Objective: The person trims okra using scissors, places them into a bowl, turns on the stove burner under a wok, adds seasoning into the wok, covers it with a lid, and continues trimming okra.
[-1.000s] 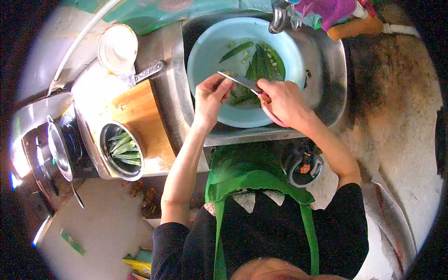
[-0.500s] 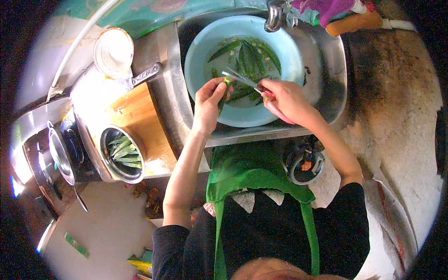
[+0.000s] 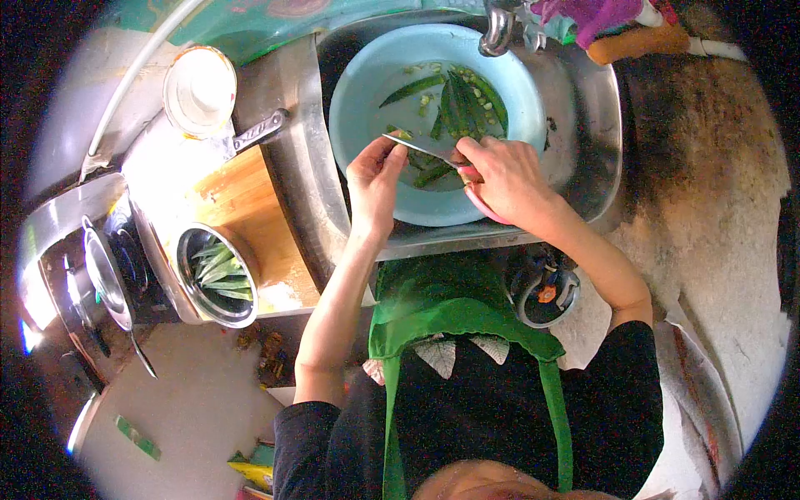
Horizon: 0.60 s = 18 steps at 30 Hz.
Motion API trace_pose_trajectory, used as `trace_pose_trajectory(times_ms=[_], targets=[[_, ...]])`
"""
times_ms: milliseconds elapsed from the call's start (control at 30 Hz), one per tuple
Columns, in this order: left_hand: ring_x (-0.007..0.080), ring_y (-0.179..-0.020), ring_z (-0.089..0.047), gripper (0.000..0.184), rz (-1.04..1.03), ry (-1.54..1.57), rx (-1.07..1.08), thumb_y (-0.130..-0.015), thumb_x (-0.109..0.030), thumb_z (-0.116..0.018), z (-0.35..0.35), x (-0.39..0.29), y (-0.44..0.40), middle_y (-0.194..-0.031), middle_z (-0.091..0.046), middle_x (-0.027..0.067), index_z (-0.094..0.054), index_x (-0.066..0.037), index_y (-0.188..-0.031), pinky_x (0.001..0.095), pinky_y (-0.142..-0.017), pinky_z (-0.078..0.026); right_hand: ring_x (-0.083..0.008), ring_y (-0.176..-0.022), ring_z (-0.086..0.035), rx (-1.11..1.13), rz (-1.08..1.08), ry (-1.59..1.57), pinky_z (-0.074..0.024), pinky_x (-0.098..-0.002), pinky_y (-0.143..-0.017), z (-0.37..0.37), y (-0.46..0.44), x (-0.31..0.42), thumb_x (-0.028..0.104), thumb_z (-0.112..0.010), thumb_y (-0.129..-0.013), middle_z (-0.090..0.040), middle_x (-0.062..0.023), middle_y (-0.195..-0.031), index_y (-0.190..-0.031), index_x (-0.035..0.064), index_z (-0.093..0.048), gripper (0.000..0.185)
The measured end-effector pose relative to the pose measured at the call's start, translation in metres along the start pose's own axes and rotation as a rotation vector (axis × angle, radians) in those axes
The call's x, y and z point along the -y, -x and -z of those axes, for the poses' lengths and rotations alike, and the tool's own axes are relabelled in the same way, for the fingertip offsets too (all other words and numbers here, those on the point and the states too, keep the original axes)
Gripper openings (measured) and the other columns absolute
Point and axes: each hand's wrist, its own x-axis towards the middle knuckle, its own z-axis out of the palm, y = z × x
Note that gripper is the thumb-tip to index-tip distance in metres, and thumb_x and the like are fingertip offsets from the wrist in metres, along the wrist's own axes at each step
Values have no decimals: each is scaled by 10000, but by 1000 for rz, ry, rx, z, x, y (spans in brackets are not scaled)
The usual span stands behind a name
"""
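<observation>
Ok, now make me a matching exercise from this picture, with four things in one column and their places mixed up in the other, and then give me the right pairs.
Things:
1. Scissors
2. Blue basin
3. Metal bowl
4. Green apron

Places:
A. Worn over a black top
B. Standing in the sink, with okra pods inside
C. Left of the sink in the picture
D. Held in the right hand

Right pairs: 1-D, 2-B, 3-C, 4-A.
</observation>
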Motion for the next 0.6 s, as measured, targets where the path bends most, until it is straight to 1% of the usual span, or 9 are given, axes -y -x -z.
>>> trace_pose_trajectory(times_ms=[67,133,300,367,433,467,533,567,600], targets=[[62,-734,-524,174,-35,-37,3,-834,-49,-635,3,7,-3,-827,-617,5,-631,25,-992,200,-695,-423,-361,-643,-612,-9,11,2,-460,-483,-584,0,0,1,222,-629,-772,-612,-156,-720,-890,78,-557,200],[63,-739,-528,166,-45,-11,-5,-831,-44,-638,5,13,-5,-831,-623,10,-635,29,-979,201,-699,-425,-344,-616,-597,-55,27,43,-458,-452,-558,-3,2,3,129,-633,-747,-591,-134,-683,-896,96,-563,168],[66,-757,-541,169,-80,-33,-52,-817,-30,-650,3,17,-5,-842,-639,23,-638,38,-972,201,-707,-433,-343,-589,-597,8,5,-4,-456,-460,-551,-9,1,1,133,-621,-756,-596,-128,-629,-873,89,-558,139],[67,-770,-549,180,-127,-183,-113,-808,-17,-652,4,21,-4,-856,-648,36,-636,40,-979,202,-705,-439,-345,-585,-596,31,6,-33,-453,-466,-549,-12,1,-2,137,-619,-756,-593,-129,-612,-855,86,-559,127],[67,-768,-547,176,-147,-211,-79,-811,-12,-643,4,19,-5,-860,-642,37,-637,34,-981,199,-701,-438,-348,-551,-568,30,-38,-69,-441,-435,-530,-18,-1,-10,148,-636,-747,-574,-148,-603,-768,62,-553,122],[67,-766,-546,173,-164,-240,-46,-814,-7,-633,6,19,-4,-865,-637,37,-639,28,-983,195,-697,-437,-348,-551,-568,30,-37,-69,-441,-435,-530,-22,-1,-14,148,-636,-747,-574,-148,-603,-768,62,-553,122],[67,-761,-541,174,-153,-195,9,-821,-3,-618,6,10,0,-869,-629,31,-639,14,-993,196,-691,-434,-298,-493,-530,-43,-113,-332,-420,-387,-507,-31,1,-25,138,-647,-743,-530,-140,-564,-694,34,-526,167],[67,-756,-537,179,-148,-150,63,-827,0,-603,7,1,3,-873,-621,26,-639,-1,-1002,197,-685,-432,-214,-465,-487,-50,-121,-397,-397,-345,-479,-39,0,-38,109,-641,-755,-482,-114,-530,-673,17,-507,183],[67,-756,-537,179,-155,-153,58,-827,0,-603,11,-15,10,-873,-621,26,-639,-1,-1002,197,-685,-432,-129,-445,-456,-64,-150,-442,-368,-312,-425,-54,0,-51,97,-628,-778,-458,-58,-503,-693,22,-512,163]])
